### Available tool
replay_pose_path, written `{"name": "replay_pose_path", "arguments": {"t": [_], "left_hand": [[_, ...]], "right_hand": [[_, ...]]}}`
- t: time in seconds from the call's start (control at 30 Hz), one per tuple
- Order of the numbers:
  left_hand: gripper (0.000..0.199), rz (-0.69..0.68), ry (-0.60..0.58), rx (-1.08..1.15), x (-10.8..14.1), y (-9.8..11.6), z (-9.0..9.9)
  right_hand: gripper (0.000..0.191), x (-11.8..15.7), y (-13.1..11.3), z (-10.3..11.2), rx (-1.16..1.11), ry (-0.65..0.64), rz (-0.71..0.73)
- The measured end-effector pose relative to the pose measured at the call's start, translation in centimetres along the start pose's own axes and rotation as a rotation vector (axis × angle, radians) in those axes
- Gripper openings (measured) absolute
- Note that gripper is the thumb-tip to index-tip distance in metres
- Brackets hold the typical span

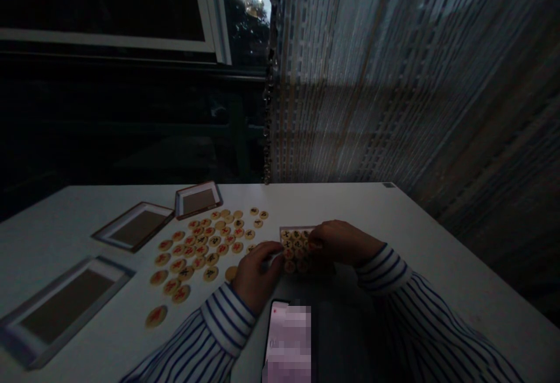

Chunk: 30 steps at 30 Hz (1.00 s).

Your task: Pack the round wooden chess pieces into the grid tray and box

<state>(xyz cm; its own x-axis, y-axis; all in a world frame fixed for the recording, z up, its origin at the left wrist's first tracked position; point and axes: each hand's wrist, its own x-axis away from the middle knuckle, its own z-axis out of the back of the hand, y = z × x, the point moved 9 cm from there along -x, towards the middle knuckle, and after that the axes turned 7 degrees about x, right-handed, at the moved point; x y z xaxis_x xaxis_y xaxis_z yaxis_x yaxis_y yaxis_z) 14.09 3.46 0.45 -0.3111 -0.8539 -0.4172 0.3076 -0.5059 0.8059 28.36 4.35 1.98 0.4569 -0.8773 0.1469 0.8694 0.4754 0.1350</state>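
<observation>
Closest of all is a phone [284, 336] on the white counter [429, 249], with a pink screen partly blurred into squares. Striped sleeves [227, 316], white with blue lines, come in on both sides of it. Over on the left is a big flat tray [65, 307] with a brown middle, and near it lies the closest round piece [156, 316], which has a red mark.

A bit further in, the left grip [258, 272] has its thumb and finger bent at the left edge of a small box [294, 228]; I cannot tell if they pinch anything. The right grip [343, 243] is curled over the right part of the box, and I cannot tell if it has a piece in it. The box sits between the two grips, with packed pieces [298, 244] in rows inside, black marks further back and red marks nearer.

To the left of the box lie lots of loose pieces [214, 241], red or black, some overlapping. Past them are two more trays [135, 228]. Behind the counter, a string curtain [332, 108] hangs on the right and a pale window frame [210, 9] is on the left
</observation>
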Motion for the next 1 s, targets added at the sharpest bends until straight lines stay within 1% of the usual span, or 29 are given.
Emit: {"name": "replay_pose_path", "arguments": {"t": [0.2,0.4,0.53,0.67,0.8,1.0], "left_hand": [[0.017,0.019,-0.009,0.011,0.04,-0.06,-0.09],[0.017,-0.02,0.008,0.003,0.05,0.13,-0.04],[0.017,-0.013,0.017,0.0,0.07,0.1,0.06],[0.017,0.003,0.0,-0.005,0.09,-0.02,-0.08],[0.017,0.004,0.009,0.001,0.07,-0.05,0.04],[0.017,0.007,-0.002,0.0,0.02,0.05,-0.01]], "right_hand": [[0.023,-0.18,-0.01,-0.47,-0.006,-0.007,0.017],[0.02,-0.27,0.13,-0.83,-0.016,-0.007,0.019],[0.019,-0.11,0.04,-0.65,-0.017,-0.02,0.021],[0.02,0.09,-0.08,-0.33,-0.031,-0.033,0.024],[0.021,0.09,0.01,-0.49,-0.037,-0.052,0.01],[0.022,-0.04,-0.64,-0.5,-0.043,-0.072,0.058]]}}
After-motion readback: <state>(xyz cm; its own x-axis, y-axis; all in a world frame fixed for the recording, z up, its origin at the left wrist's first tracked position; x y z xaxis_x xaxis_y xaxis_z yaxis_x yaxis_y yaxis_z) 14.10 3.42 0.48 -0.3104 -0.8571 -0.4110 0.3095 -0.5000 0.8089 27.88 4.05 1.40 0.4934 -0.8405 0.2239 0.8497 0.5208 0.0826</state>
